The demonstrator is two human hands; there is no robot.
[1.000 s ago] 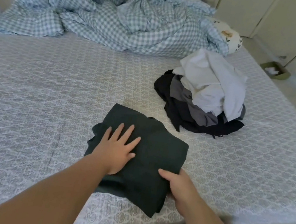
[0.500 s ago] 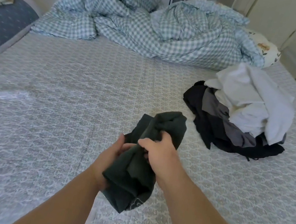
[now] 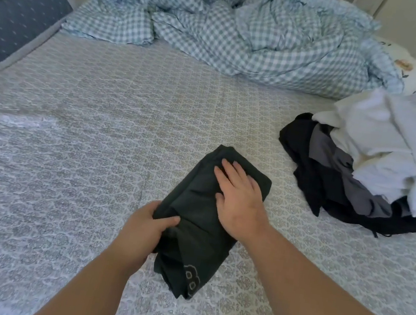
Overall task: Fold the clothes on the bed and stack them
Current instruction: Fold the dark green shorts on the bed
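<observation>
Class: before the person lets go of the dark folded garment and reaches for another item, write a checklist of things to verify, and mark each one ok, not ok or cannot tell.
1. Dark garment folded into a compact bundle: ok.
2. Bundle lying on the bed: ok.
3. Right hand flat on top, pressing: ok.
4. Left hand with a grip on the bundle's side: ok.
5. Edges squared underneath: cannot tell.
6. Unfolded pile finished: not ok, still heaped.

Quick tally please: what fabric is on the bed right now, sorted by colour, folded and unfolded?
Dark green garment, folded, under both hands: 1
White clothes, unfolded, top of pile: at least 1, exact number unclear
Grey garment, in pile: 1
Black clothes, bottom of pile: at least 1
Blue checked duvet: 1
Total: at least 5
</observation>
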